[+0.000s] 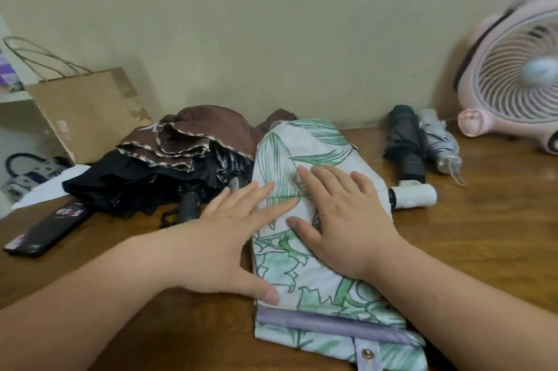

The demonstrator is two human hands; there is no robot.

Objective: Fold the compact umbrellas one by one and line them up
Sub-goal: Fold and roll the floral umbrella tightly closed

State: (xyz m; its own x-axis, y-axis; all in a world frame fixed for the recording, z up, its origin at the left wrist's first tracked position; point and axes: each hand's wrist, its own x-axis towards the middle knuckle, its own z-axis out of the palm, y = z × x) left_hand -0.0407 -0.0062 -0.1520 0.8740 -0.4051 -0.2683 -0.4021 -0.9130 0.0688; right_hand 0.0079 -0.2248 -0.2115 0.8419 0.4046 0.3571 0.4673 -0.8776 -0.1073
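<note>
On the wooden table (483, 234), the leaf-print umbrella (326, 295) lies flat at centre. Both hands press on its canopy with fingers straight and spread: left hand (229, 237) on its 9 o'clock edge, right hand (344, 219) on the middle. A pink fan (513, 84) stands at 2 o'clock. Unfolded brown umbrella (211, 129) and black umbrella (129, 183) crowd in at 10 o'clock. Two folded umbrellas (404, 141) lie at 1 o'clock, touching side by side.

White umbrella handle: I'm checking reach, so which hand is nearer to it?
Right. The right hand lies flat on the leaf-print umbrella, just left of the white handle; the left hand rests on that umbrella's left edge, farther away.
</note>
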